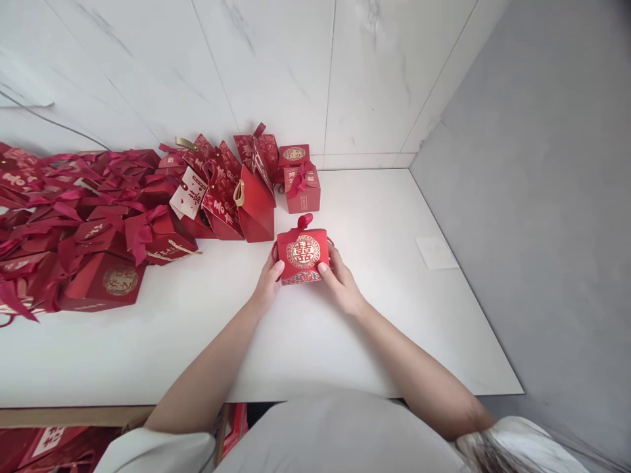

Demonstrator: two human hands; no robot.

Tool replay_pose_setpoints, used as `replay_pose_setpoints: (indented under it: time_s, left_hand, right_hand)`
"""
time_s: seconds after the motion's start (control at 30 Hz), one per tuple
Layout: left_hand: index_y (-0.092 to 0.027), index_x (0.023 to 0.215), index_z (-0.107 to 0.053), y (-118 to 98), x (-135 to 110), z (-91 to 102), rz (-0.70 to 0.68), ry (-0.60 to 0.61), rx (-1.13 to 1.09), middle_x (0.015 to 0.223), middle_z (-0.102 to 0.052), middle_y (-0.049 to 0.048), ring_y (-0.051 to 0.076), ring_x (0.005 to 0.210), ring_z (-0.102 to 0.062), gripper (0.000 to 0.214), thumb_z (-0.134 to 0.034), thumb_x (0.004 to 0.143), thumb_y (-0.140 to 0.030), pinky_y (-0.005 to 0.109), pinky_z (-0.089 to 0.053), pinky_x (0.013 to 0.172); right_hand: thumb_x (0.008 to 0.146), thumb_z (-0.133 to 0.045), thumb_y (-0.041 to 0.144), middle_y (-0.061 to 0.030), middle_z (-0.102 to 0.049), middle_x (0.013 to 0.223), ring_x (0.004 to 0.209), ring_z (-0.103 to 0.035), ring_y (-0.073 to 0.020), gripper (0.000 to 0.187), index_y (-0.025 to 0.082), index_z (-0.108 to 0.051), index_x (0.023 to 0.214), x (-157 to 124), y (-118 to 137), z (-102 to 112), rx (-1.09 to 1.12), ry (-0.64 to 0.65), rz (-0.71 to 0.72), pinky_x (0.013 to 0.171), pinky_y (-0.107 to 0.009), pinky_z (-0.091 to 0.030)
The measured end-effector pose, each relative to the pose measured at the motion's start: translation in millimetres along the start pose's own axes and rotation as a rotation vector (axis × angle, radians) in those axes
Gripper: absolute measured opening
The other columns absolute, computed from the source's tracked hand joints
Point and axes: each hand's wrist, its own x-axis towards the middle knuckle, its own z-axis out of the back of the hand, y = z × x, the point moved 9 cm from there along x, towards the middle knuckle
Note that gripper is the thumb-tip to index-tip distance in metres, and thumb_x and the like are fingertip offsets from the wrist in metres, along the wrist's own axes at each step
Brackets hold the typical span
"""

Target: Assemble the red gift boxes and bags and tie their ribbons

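Observation:
Between my two hands is a small red gift box point(302, 253) with a round gold emblem, a patterned lower edge and a dark red ribbon on top. My left hand point(269, 279) grips its left side, thumb on the front corner. On the right side my right hand point(342, 279) holds it the same way, with the thumb pressing the front. The fingers behind the box are mostly hidden. Just beyond it stands a red box with a ribbon bow point(303, 190), and behind that one sits another red box with a gold label point(294, 155).
Red gift boxes with ribbons point(98, 230) crowd the left of the white table point(374, 328). Several taller red bags point(256, 203) stand at the crowd's right end. A white square point(436, 253) lies near the right edge. Marbled tiles point(276, 66) rise behind; red packaging point(59, 447) shows below.

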Motion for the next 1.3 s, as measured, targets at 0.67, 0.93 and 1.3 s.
replay_pose_setpoints:
  time_s: [0.67, 0.93, 1.3]
  left_hand:
    - [-0.017, 0.142, -0.051, -9, 2, 7.3, -0.118, -0.055, 0.146, 0.145, -0.055, 0.0121, 0.032, 0.138, -0.047, 0.063, -0.06, 0.091, -0.052, 0.046, -0.038, 0.117]
    - [-0.016, 0.135, -0.058, -5, 3, 19.0, -0.031, -0.138, 0.123, 0.131, -0.066, 0.0132, 0.036, 0.124, -0.059, 0.068, -0.05, 0.09, -0.066, 0.051, -0.051, 0.102]
    - [-0.023, 0.143, -0.048, 1, 2, 17.6, -0.136, 0.066, 0.211, 0.137, -0.06, 0.0157, 0.037, 0.116, -0.063, 0.084, -0.064, 0.076, -0.072, 0.04, -0.057, 0.079]
  right_hand:
    - [0.099, -0.043, 0.056, -0.0079, -0.038, 0.156, 0.141, -0.04, -0.0285, 0.058, 0.031, -0.037, 0.151, -1, 6, 15, -0.223, -0.096, 0.133, 0.107, -0.048, -0.049]
    - [0.092, -0.056, 0.058, -0.0071, -0.025, 0.162, 0.144, -0.035, -0.0328, 0.076, 0.036, -0.022, 0.157, -2, 0, 8, -0.302, -0.018, 0.137, 0.103, -0.054, -0.052]
    - [0.095, -0.051, 0.054, -0.0092, -0.035, 0.156, 0.137, -0.044, -0.0315, 0.065, 0.033, -0.032, 0.153, -4, 9, 16, -0.282, -0.106, 0.148, 0.1, -0.052, -0.053]
